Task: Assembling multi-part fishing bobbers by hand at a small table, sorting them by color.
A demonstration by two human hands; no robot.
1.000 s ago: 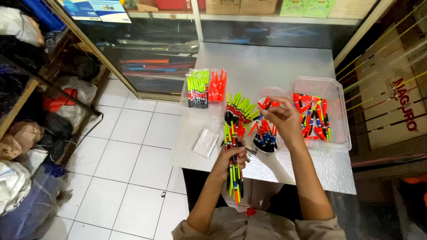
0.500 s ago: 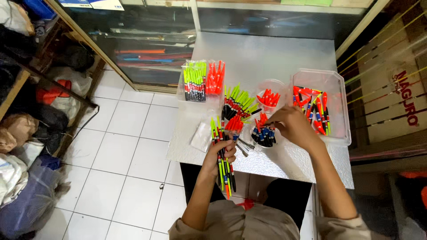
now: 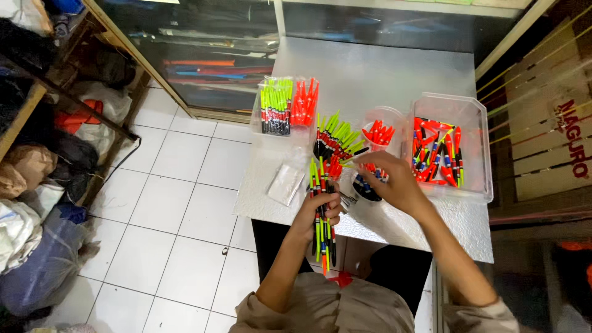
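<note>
Fishing floats [image 3: 322,209], thin sticks in neon yellow-green, orange-red and black, are bunched in the left hand [image 3: 316,213], which is closed around them at the near edge of the bench [image 3: 370,80]. The bundle stands roughly upright in the fist, its tips poking above the fingers and its tails hanging below the bench edge. The left forearm rises from the bottom of the view, elbow bent.

The right hand [image 3: 394,182] reaches forward and to the left from the other side, fingers curled down over a small round cup [image 3: 365,188] of dark-ended floats; whether it pinches one cannot be told. Its forearm lies diagonally across the near right corner of the bench.

Four containers and one loose fan of floats sit on the silvery bench top. At the far left lies a clear flat pack [image 3: 283,105] with a row of yellow-green floats beside a row of orange-red ones. A spread fan of green-tipped floats [image 3: 336,135] lies in the middle. Behind the right hand stands a second clear cup [image 3: 382,126] holding red-tipped floats. To the right is a clear rectangular tub [image 3: 478,148] of mixed red, black and green floats. One small clear plastic bag [image 3: 287,182] lies flat near the left hand.

A brown slatted wall with red lettering [image 3: 567,142] runs along the right side.
</note>
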